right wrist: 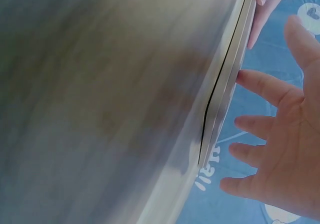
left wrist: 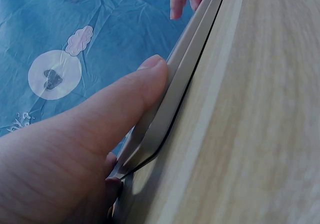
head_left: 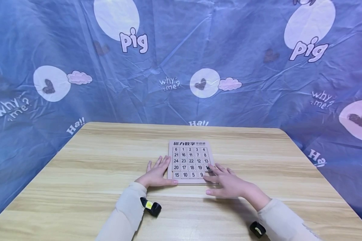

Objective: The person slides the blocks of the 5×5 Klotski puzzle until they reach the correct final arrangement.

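A number sliding puzzle (head_left: 188,161) lies flat on the wooden table, its white frame filled with rows of square numbered tiles. The bottom row reads 15, 10, 5, 9; a finger covers its right end. My left hand (head_left: 157,175) rests against the puzzle's lower left corner, fingers straight along the left side. Its thumb (left wrist: 145,81) lies on the front edge. Over the lower right corner is my right hand (head_left: 229,184), fingers spread, with the index fingertip touching beside tile 9. Another finger reaches tile 14. In the right wrist view the right palm (right wrist: 295,159) shows, holding nothing.
The light wooden table (head_left: 108,144) extends around the puzzle on all sides. Behind it hangs a blue printed cloth (head_left: 175,47). Black wrist devices are strapped over both pale sleeves (head_left: 128,207).
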The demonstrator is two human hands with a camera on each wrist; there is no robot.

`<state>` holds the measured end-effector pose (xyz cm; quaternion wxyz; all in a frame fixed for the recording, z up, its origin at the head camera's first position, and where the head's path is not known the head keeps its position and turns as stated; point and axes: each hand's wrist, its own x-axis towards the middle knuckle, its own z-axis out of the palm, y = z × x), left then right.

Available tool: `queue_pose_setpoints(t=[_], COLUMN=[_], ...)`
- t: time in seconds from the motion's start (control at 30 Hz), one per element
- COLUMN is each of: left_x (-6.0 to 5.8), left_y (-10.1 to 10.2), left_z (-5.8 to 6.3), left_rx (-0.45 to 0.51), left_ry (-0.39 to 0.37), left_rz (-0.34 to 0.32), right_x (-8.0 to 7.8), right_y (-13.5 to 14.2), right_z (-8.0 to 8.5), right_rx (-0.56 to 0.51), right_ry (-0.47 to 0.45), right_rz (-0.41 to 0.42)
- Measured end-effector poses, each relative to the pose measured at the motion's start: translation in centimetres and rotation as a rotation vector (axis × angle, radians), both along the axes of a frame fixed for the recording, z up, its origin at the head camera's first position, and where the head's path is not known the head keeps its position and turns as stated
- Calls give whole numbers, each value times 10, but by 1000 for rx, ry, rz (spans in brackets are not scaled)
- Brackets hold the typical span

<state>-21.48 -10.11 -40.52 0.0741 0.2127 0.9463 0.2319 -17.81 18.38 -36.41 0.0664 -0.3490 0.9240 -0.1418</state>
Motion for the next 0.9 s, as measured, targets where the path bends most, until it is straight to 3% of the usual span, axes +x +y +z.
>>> queue_pose_setpoints(t=[0.47,0.9], left_x=[1,-1], left_y=[-1,-1], left_z=[1,0], left_rx=[6,1], left_ry=[-4,-1], left_rz=[-3,-1], right_x=[-8,-38], right_y=[-4,-1], right_z=[1,-2], right_rx=[22,69], right_ry=[9,-34], right_rz=[4,-155])
